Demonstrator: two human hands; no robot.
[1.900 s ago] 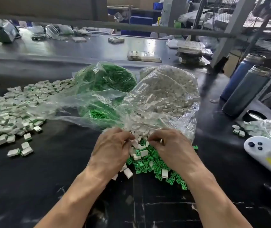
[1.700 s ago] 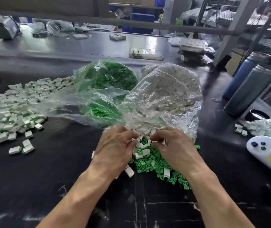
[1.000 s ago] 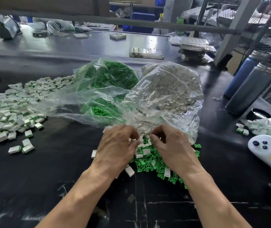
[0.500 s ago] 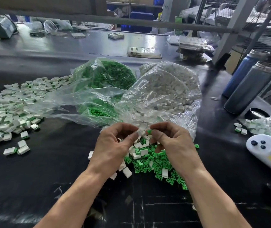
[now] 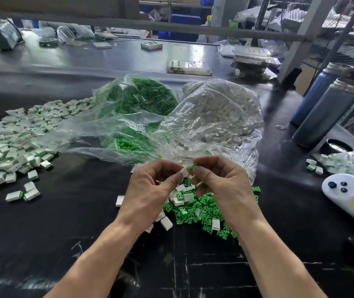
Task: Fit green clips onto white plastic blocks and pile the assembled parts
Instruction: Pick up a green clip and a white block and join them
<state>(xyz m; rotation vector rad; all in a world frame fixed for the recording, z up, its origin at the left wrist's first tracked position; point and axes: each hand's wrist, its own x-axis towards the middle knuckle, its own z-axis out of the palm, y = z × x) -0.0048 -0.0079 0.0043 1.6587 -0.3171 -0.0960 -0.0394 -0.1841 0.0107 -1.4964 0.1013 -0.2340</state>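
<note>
My left hand (image 5: 150,190) pinches a white plastic block (image 5: 183,172) between thumb and fingers. My right hand (image 5: 221,183) pinches a green clip (image 5: 193,167) right beside the block, the two parts touching. Both hands hover over a loose heap of green clips and white blocks (image 5: 195,209) on the black table. Behind them lie a clear bag of green clips (image 5: 137,102) and a clear bag of white blocks (image 5: 219,119). A wide pile of assembled parts (image 5: 10,138) spreads at the left.
Two tall metal flasks (image 5: 326,112) stand at the right, with a black lid (image 5: 335,146) by them. A white handheld controller (image 5: 348,190) and another bag of assembled parts (image 5: 352,164) lie at the right edge. Trays and clutter fill the far table.
Both hands rose out of the loose heap. The left hand picked up a white block and the right a green clip, and they brought the two together.
</note>
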